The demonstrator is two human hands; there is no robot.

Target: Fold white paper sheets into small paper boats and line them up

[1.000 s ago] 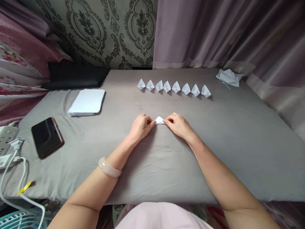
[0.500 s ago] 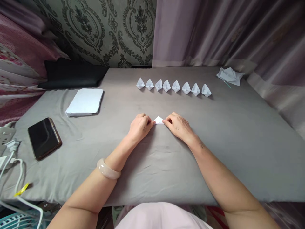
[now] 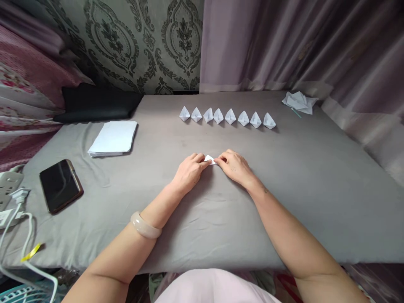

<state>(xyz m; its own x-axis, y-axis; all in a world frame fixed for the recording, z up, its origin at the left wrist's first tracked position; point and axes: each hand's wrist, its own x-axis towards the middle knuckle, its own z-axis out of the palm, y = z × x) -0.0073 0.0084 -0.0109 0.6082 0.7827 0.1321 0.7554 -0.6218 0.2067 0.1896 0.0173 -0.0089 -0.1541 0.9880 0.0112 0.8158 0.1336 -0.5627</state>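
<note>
A small folded piece of white paper (image 3: 209,158) lies on the grey cloth between my hands, its pointed top facing away from me. My left hand (image 3: 190,169) has its thumb and fingers closed at the paper's left side, with the thumb lying along its lower edge. At the right corner, my right hand (image 3: 235,166) pinches the paper between thumb and forefinger. Part of the folded sheet is hidden under the fingertips. Farther back stands a row of several folded white paper boats (image 3: 230,116).
A stack of white paper (image 3: 112,139) lies at the left, with a phone (image 3: 61,186) nearer me. Loose folded paper (image 3: 299,102) and a thin green stick (image 3: 296,112) are at the back right. A power strip (image 3: 9,185) with white cables sits at the left edge.
My left hand has shifted right, its thumb now farther across the paper and covering more of it. My right hand stays at the right corner. The camera view has moved slightly.
</note>
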